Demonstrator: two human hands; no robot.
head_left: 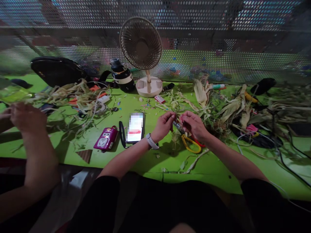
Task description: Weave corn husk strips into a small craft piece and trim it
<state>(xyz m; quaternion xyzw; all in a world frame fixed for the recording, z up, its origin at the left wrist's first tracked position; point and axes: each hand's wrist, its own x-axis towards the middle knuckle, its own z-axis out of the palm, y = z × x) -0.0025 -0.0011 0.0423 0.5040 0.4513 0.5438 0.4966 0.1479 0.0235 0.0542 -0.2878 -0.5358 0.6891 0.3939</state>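
Note:
My left hand (164,126) and my right hand (194,126) meet over the green table (136,158), both pinching a small pinkish piece of craft work (178,124) between their fingertips. A white watch sits on my left wrist (151,141). Just under my hands lie scissors with yellow and red handles (190,145). A phone (135,127) with a lit screen lies left of my left hand, beside a black ring-shaped object (122,134).
Dry corn husks (233,106) are strewn across the table. A small fan (142,51), a black bottle (122,76), a black bag (57,71) and a pink gadget (106,138) stand around. Another person's hands (24,118) work at the left. A perforated screen closes the back.

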